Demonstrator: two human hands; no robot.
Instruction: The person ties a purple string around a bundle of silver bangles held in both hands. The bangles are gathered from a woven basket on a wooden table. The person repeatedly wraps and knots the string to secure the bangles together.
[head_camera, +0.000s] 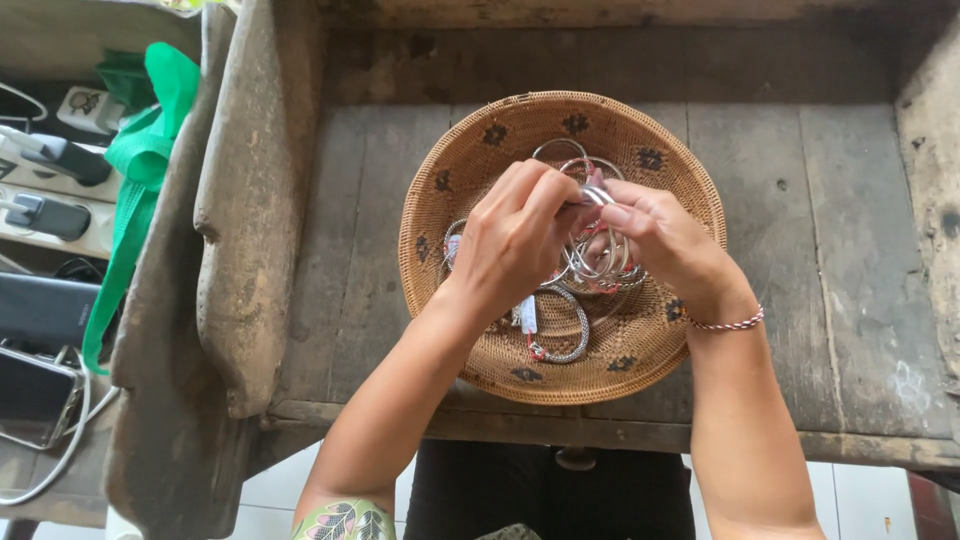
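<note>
Pinched between the fingertips of both my hands is a silver bangle (597, 196), held up over the middle of a round woven basket (480, 160). My left hand (515, 235) curls over it from the near left, thumb and forefinger closed on the ring's edge; my right hand (665, 240) meets it from the right, its fingers likewise closed on the same ring, so the two hands touch at the tips. I cannot tell whether either hand grips more than that one ring, because a bunch of silver bangles (600, 262) hangs or lies just below the fingers and partly behind them.

On my right wrist sits a red-and-white cord bracelet (728, 323). Lower in the basket, beneath my left wrist, lies a single larger bangle (572, 335) with a small white tag (527, 314) and a bit of red thread on it. Another thin ring (560, 146) rests near the far rim. The basket has dark flower marks woven into its wall and stands on a worn grey wooden bench (820, 200).

Off to the left, beyond the bench's thick armrest (245, 200), a green cloth bag (150, 130) drapes down, and past it lie a power strip with plugs (50, 180) and a dark phone (35, 395) with white cables.
</note>
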